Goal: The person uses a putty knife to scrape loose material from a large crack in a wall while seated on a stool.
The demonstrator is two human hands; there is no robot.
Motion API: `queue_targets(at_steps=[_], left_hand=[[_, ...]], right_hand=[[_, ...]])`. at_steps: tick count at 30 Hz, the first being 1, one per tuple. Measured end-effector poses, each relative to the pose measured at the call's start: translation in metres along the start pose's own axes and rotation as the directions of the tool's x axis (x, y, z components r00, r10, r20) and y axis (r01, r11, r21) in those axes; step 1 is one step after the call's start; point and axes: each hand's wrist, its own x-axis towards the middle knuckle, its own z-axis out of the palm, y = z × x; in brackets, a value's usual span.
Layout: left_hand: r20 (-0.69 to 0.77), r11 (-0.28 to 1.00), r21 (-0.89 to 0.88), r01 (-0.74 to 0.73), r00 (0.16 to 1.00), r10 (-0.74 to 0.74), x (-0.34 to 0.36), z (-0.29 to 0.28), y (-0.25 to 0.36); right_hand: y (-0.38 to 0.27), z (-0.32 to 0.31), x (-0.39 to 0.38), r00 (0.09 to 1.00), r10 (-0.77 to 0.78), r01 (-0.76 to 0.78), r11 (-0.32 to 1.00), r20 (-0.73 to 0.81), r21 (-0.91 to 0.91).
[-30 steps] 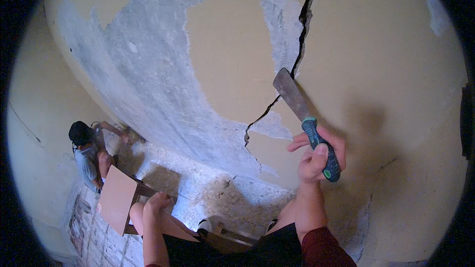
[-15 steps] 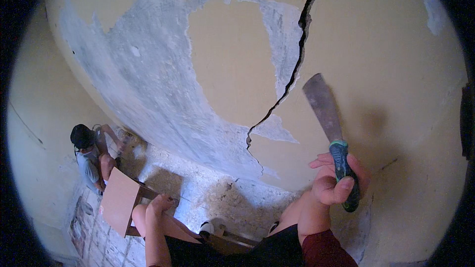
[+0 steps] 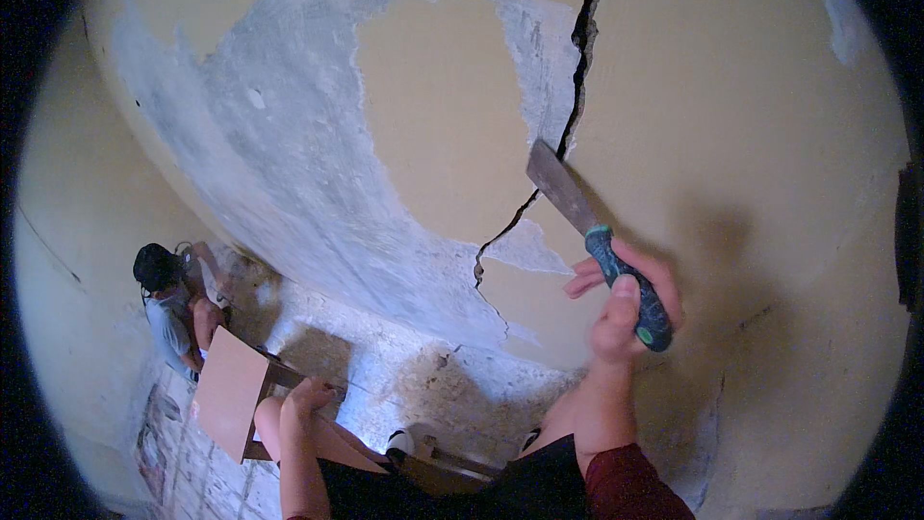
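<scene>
My right hand (image 3: pixel 624 299) grips a scraper (image 3: pixel 589 231) by its dark blue and green handle. Its flat metal blade points up and left, with the tip at the long dark crack (image 3: pixel 576 87) in the yellow wall (image 3: pixel 751 116). My left hand (image 3: pixel 306 395) rests lower left on the edge of a brown board (image 3: pixel 229 393), fingers curled over it. A large patch of scraped, grey-white plaster (image 3: pixel 279 164) spreads across the wall to the left of the crack.
Another person (image 3: pixel 175 303) in a dark cap and grey shirt crouches at the lower left by the wall's base. Dust and paint flakes lie on the floor (image 3: pixel 423 385) below. My dark shorts and shoes show at the bottom.
The scraper swung out to the right and away from the crack half a second ago, then came back left so its blade tip meets the crack again. My left hand stayed on the board.
</scene>
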Motion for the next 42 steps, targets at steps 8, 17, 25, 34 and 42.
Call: queue_targets(at_steps=[8, 17, 25, 34, 42], left_hand=[[-0.089, 0.984, -0.18, -0.002, 0.996, -0.014, -0.022, -0.007, 0.025], [-0.213, 0.93, -0.364, -0.039, 0.976, -0.043, -0.064, -0.019, 0.061], [-0.165, 0.901, -0.434, 0.001, 0.983, -0.08, -0.083, -0.044, 0.097], [-0.144, 0.933, -0.356, 0.047, 0.984, -0.105, -0.08, -0.049, 0.109], [-0.157, 0.943, -0.31, 0.121, 0.972, -0.176, -0.114, -0.079, 0.159]], right_hand=[[0.015, 0.001, -0.005, 0.961, 0.236, -0.258, 0.954, 0.146, 0.156], [0.019, -0.012, -0.018, 0.966, -0.225, 0.243, 0.957, -0.127, 0.158], [0.013, -0.004, -0.029, 0.982, -0.08, 0.106, 0.983, -0.17, 0.151], [0.017, -0.009, -0.009, 0.908, -0.268, 0.36, 0.892, -0.322, 0.273], [0.023, -0.019, -0.01, 0.979, -0.194, 0.204, 0.954, -0.068, 0.221]])
